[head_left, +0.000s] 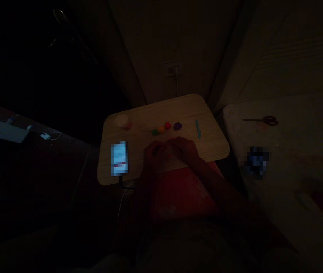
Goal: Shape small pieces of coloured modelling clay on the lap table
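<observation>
In dim light, my left hand [152, 152] and my right hand [183, 148] meet over the near side of a small wooden table [138, 142]. The fingers of both are curled inward, and whatever lies between them is too dark to make out. Just beyond the fingertips sit small soft-looking lumps: a green lump [154, 132], an orange lump [160, 129], a red lump [167, 125] and a purple lump [177, 126]. A thin teal plastic knife-like tool [198, 129] lies to the right of them.
A pale tub [122, 121] stands at the table's back left. In front of it lies a lit phone [119, 158] with a cable. Scissors [266, 120] and a blurred dark item [256, 162] rest on the pale surface to the right. A wall socket [173, 70] holds a plug.
</observation>
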The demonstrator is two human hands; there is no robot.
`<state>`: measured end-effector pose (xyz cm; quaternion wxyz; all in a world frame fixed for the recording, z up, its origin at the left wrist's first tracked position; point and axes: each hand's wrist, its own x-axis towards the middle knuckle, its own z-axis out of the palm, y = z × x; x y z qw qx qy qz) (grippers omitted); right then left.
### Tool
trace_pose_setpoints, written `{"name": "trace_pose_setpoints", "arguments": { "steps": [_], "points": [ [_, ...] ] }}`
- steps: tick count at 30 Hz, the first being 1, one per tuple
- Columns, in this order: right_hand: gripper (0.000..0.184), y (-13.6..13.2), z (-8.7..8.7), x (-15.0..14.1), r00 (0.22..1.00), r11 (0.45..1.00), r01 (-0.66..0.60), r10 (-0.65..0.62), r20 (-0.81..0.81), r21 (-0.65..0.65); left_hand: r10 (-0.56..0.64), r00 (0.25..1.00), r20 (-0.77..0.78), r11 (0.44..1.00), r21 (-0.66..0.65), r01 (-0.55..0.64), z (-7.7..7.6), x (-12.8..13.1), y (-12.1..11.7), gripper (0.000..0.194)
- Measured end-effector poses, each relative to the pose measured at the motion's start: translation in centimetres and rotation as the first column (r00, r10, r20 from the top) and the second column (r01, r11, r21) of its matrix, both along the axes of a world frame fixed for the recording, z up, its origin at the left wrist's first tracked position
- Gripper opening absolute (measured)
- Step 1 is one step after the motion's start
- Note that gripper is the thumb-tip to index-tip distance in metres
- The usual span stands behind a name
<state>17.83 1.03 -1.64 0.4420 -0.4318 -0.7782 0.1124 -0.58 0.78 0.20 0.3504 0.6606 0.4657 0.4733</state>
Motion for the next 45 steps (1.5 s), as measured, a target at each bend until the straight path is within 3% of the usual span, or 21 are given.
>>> {"name": "trace_pose_setpoints", "arguments": {
  "steps": [9, 17, 22, 30, 45],
  "points": [
    [0.018, 0.11, 0.51, -0.29, 0.998, 1.0, -0.003, 0.003, -0.055, 0.009, -0.007, 1.0, 0.002, 1.0, 0.003, 0.007, -0.17, -0.05, 0.11, 0.014],
    [0.029, 0.24, 0.3, -0.32, 0.994, 0.999, 0.017, -0.013, -0.111, 0.041, -0.022, 1.0, -0.007, 0.999, 0.026, 0.022, -0.25, -0.09, 0.17, 0.014],
    [0.028, 0.16, -0.21, -0.03, 0.996, 0.999, -0.04, 0.043, -0.078, 0.034, -0.032, 0.999, 0.012, 0.999, 0.023, 0.032, -0.08, -0.02, 0.04, 0.014],
    [0.017, 0.06, 0.11, -0.14, 0.996, 1.0, 0.015, -0.015, -0.087, 0.004, -0.02, 1.0, -0.007, 0.999, 0.025, 0.021, -0.24, -0.14, 0.1, 0.015],
    [0.024, -0.06, 0.35, -0.11, 0.999, 0.999, 0.033, -0.033, -0.02, 0.009, -0.021, 1.0, 0.007, 0.999, 0.038, 0.021, -0.39, -0.15, 0.22, 0.011]
  ]
}}
